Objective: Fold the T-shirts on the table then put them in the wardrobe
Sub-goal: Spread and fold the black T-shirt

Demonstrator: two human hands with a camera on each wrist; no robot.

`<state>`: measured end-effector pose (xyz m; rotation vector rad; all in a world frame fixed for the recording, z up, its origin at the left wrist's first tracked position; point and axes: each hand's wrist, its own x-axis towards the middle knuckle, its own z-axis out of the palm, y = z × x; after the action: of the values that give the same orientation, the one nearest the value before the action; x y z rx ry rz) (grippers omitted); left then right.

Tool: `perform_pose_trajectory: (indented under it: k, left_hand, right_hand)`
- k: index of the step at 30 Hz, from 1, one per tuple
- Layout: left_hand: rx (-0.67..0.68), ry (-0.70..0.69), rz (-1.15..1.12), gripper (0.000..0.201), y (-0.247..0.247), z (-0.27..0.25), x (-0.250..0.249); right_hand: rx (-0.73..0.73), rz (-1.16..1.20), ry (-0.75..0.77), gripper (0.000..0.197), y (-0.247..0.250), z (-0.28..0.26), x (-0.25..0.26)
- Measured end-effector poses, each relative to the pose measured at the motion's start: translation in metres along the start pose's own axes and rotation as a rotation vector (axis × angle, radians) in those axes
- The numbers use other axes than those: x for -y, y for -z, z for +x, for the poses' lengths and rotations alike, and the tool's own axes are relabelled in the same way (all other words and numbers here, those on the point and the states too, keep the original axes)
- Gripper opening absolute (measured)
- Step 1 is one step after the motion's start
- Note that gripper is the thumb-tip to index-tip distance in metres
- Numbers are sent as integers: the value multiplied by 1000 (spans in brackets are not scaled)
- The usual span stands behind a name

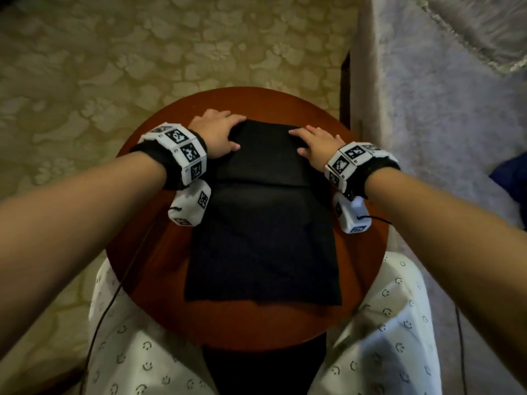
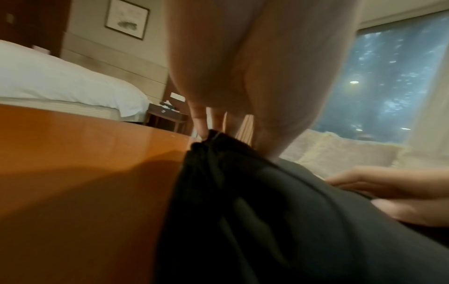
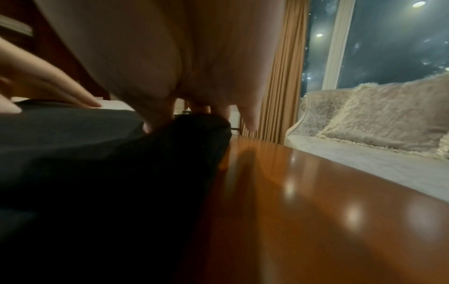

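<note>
A black T-shirt lies folded into a narrow rectangle on the round wooden table, its far part doubled over the near part. My left hand rests on the far left corner, fingers along the far edge and thumb on top. My right hand lies with straight fingers on the far right corner. In the left wrist view the left hand's fingertips touch the bunched cloth edge. In the right wrist view the thumb presses the cloth. Neither hand lifts the shirt.
A pale fluffy sofa with a cushion stands close on the right. Patterned carpet lies beyond and to the left. A bed is farther left. My lap in white patterned trousers touches the table's near rim.
</note>
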<state>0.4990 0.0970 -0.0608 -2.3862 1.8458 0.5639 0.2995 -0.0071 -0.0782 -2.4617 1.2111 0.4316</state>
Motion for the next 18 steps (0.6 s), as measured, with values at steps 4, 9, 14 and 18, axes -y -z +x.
perform_pose_trajectory:
  k: [4, 9, 14, 18]
  left_hand:
    - [-47, 97, 32, 60, 9, 23, 3]
    - [-129, 79, 79, 34, 24, 27, 0]
    - [-352, -9, -76, 27, 55, -6, 8]
    - [-360, -245, -194, 21, 51, -52, 1]
  right_hand:
    - [-123, -19, -69, 56, 14, 23, 5]
    - [-138, -191, -147, 34, 39, 33, 22]
    - [-507, -172, -86, 38, 64, -1, 20]
    - [-506, -211, 2, 35, 55, -44, 18]
